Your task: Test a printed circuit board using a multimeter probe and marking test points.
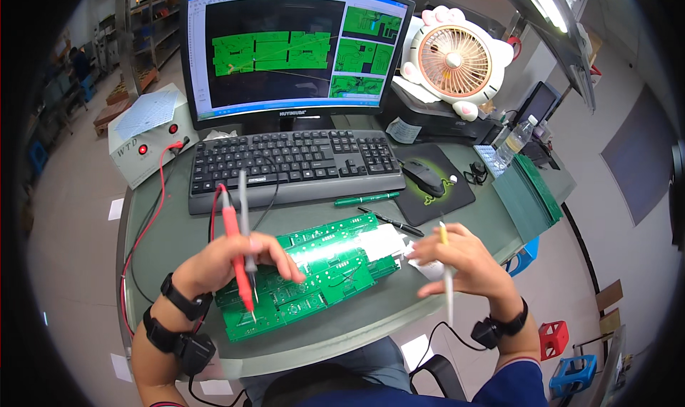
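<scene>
My left hand [203,264] is closed round a red test probe [243,282] and a grey test probe [245,204], held together. Their tips point down over the left part of a green circuit board [335,271]; whether they touch it I cannot tell. The board lies slantwise near the table's front edge. Past its right end, my right hand [471,261] is raised with a slim white and yellow pen-like stick [449,293] between its fingers. White paper pieces [382,243] lie on the board's right end, and a crumpled white piece [428,268] sits beside them.
Behind the board are a green pen [366,199], a black pen [392,222], a keyboard [292,164] and a mouse [424,177]. A monitor [285,57] shows a green board layout. A tester box [153,132] with a red lead stands left; a bottle [515,143] and stacked green boards [528,196] stand right.
</scene>
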Tool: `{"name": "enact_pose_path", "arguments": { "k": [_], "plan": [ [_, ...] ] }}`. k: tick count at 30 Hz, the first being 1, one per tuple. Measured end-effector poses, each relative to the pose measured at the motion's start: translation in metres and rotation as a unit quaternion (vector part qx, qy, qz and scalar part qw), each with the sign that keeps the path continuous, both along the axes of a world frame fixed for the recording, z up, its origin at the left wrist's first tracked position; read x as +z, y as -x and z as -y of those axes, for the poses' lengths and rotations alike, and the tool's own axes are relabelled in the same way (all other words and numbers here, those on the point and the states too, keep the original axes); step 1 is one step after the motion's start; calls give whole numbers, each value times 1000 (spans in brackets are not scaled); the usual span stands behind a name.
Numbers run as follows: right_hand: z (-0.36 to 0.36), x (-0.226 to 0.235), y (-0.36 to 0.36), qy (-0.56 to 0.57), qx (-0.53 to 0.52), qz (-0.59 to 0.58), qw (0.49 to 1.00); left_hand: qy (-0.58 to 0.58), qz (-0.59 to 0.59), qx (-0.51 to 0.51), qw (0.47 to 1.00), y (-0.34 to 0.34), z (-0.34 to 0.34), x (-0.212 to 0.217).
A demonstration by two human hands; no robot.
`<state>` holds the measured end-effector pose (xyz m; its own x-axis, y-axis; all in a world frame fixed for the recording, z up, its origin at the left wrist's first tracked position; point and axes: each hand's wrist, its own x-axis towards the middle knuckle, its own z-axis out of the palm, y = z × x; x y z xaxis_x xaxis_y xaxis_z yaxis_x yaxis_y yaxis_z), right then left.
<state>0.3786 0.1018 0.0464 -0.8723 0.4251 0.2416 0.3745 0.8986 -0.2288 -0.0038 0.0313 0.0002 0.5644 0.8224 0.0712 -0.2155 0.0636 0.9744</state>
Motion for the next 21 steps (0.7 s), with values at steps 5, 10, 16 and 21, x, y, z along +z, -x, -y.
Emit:
{"name": "enact_pose_path", "arguments": {
  "k": [5, 10, 16, 21],
  "plan": [
    [-13, -13, 95, -13, 148, 55, 987, -8, 139, 160, 977, 28, -9, 2],
    [-11, -19, 103, -10, 150, 69, 986, 2, 239, 253, 938, 42, -23, 5],
    [-22, 12, 36, -9, 44, -53, 998, 24, 269, 372, 888, 71, -21, -22],
    [-72, 38, -135, -74, -260, -187, 945, 37, 168, 383, 908, 48, -20, -18]
  ]
}}
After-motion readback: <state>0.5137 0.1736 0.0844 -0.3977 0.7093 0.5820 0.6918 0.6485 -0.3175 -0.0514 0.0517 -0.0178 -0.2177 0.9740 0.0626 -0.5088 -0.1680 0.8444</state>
